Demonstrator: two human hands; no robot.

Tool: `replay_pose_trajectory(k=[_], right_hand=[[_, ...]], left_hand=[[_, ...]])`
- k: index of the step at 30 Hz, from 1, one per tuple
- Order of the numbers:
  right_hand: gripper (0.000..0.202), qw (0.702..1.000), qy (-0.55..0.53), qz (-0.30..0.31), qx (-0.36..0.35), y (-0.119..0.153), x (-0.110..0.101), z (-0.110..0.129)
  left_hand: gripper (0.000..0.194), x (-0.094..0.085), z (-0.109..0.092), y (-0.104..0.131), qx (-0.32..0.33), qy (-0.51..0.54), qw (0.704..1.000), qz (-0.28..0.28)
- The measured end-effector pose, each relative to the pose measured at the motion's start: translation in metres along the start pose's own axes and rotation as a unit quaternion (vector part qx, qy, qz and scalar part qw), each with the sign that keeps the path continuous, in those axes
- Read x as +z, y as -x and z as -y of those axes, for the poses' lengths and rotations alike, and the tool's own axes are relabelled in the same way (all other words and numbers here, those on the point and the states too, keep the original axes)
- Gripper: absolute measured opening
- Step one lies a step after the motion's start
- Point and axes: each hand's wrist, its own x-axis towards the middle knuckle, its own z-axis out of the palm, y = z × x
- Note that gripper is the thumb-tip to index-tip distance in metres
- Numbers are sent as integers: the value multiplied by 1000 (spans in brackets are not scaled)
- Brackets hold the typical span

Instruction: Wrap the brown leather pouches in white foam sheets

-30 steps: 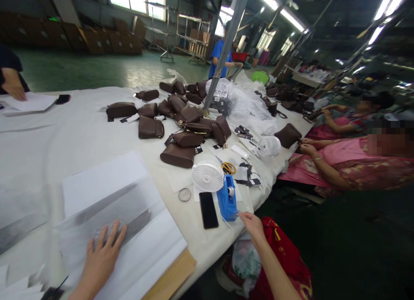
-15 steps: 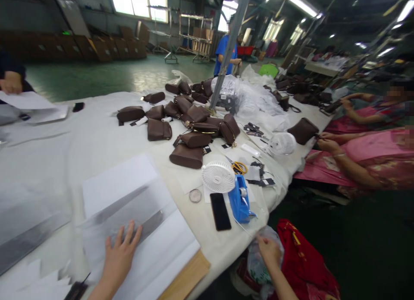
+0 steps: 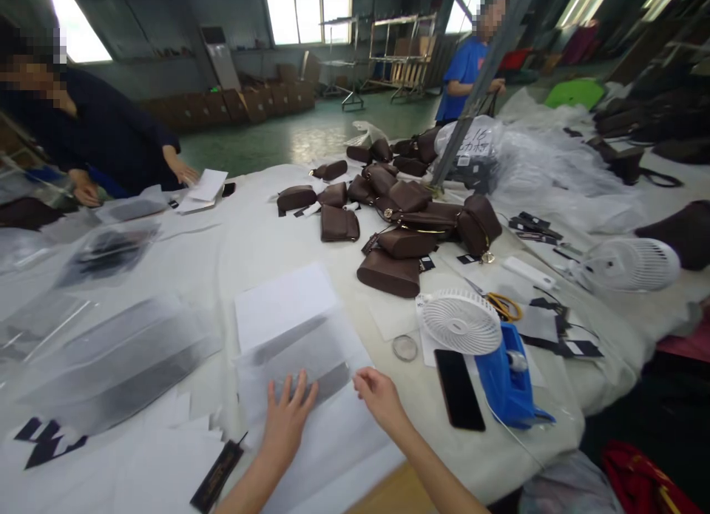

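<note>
Fingers spread, my left hand (image 3: 287,418) lies flat on a translucent wrapped item (image 3: 299,351) with grey bands, on top of white paper sheets (image 3: 285,299). At the right edge of that wrapped item is my right hand (image 3: 377,396), its thumb and fingertips pressed together; whatever they pinch is too small to make out. A black phone (image 3: 459,390), a blue tape dispenser (image 3: 507,381) and a small white fan (image 3: 460,322) stand to the right of my right hand. A round clear roll (image 3: 404,347) lies just beyond it.
Brown pouches (image 3: 388,274) are heaped across the middle. More wrapped items (image 3: 127,359) and a black tag (image 3: 216,475) lie on the left. A person in dark clothes (image 3: 111,122) handles papers at far left; a person in blue (image 3: 463,70) stands behind a metal post (image 3: 477,92).
My right hand has moved from beside the plastic bag at the table's edge to the wrapped item. The view has turned left, showing more of the person in dark clothes. My left hand stays on the wrapping.
</note>
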Motion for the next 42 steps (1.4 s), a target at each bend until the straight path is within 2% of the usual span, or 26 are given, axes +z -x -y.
replay_pose_trajectory(k=[3,7,11,13,18,21,23,25,27,29,30,33,34,36,37,39,42], right_hand=[[37,998,-51,12,35,-21,39,-2],[41,997,-18,-15,74,-37,62,-17],[40,993,32,-51,103,-43,68,-31],[41,991,52,-61,110,-44,68,-33],[40,988,74,-70,113,-40,70,-27],[35,988,79,-80,108,-32,70,-24],[33,987,85,-91,97,-21,63,-25],[32,985,98,-111,87,-6,43,-29],[32,980,118,-137,86,12,7,-35],[35,968,149,-183,85,30,-46,-40],[38,955,170,-226,84,40,-77,-41],[46,882,226,-401,101,63,-177,-44],[48,862,229,-435,122,68,-206,-45],[49,857,215,-438,167,73,-252,-51],[47,866,200,-418,186,73,-267,-55],[40,890,164,-370,207,70,-283,-66],[30,915,99,-327,214,62,-283,-80]], left_hand=[[62,-2,-2,-1,2,3,1000,0],[66,-17,-6,-12,2,-5,1000,0],[67,-39,-8,-43,31,12,999,28],[63,-44,-8,-58,41,34,997,54],[49,-35,-4,-74,38,53,993,97],[51,-29,0,-71,29,57,993,95],[55,-28,2,-67,30,58,993,99],[57,-26,5,-62,28,54,992,107],[56,-21,8,-57,21,45,992,113],[55,-13,11,-53,20,39,992,115],[55,-10,12,-51,21,39,992,115],[54,-3,15,-49,24,35,992,121],[54,-3,16,-49,23,31,991,126],[54,-4,18,-50,15,25,990,141],[54,-5,19,-52,11,25,988,150],[54,-6,21,-55,1,28,986,164],[55,-4,23,-61,-12,38,982,185]])
